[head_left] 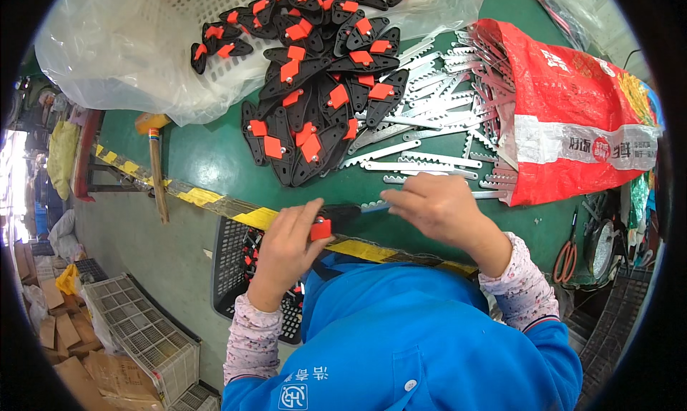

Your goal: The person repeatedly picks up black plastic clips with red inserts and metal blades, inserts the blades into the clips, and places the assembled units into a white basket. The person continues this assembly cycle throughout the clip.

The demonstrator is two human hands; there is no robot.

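Note:
Near the front edge of the green table [193,150], my left hand [286,246] is closed around a black plastic part [343,214] with a red tab [321,230]. My right hand [444,209] is just to its right, thumb and fingers pinched on a notched metal strip [375,206]. That strip's far end meets the black part; whether it is inserted cannot be made out. Beyond my hands lies a heap of similar black parts with red tabs [304,121]. Loose silver notched strips [436,124] spill from a red woven sack [572,89] at the right.
Clear plastic sheeting [136,67] lies under the far parts. A wooden-handled mallet [156,160] rests at the left edge, along yellow-black tape [207,197]. Red-handled scissors [565,259] are at right. A dark crate [225,268] sits below the edge; a grey crate [143,325] stands on the floor.

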